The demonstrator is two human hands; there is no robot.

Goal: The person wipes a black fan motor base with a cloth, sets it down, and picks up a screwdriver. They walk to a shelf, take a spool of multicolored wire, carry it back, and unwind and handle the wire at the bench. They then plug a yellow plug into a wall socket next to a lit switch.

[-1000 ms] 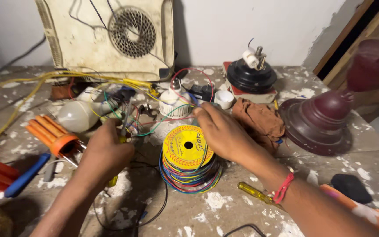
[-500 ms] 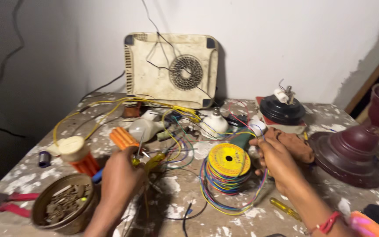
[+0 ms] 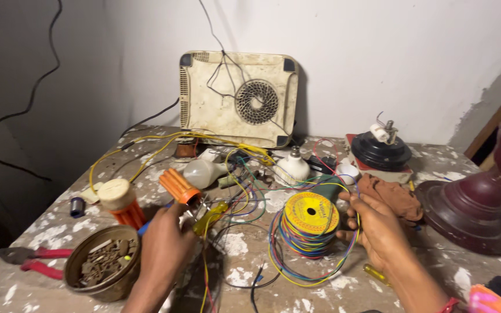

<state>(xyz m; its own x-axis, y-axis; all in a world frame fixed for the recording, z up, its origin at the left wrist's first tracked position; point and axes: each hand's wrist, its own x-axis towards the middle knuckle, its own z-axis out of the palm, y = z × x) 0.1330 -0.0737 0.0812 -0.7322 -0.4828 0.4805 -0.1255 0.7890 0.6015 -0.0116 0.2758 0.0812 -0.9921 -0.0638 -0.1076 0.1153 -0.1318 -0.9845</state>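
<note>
**Hands flank the wire spool on a crowded bench**

The left hand (image 3: pixel 163 246) is closed around a yellow-handled screwdriver (image 3: pixel 211 215), just left of the wire spool (image 3: pixel 310 223). The right hand (image 3: pixel 378 227), fingers curled, touches the spool's right side. A tin of scrap (image 3: pixel 102 269) crowds the near-left edge; a brown cloth (image 3: pixel 392 194) and a maroon fan base (image 3: pixel 474 203) hem the right.

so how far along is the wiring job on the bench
Early, by the look of it. Done: nothing visibly joined yet. In hand: the left hand holds a yellow-handled screwdriver; the right hand steadies the wire spool. Left: loose wires and a bulb lie unconnected.
</note>
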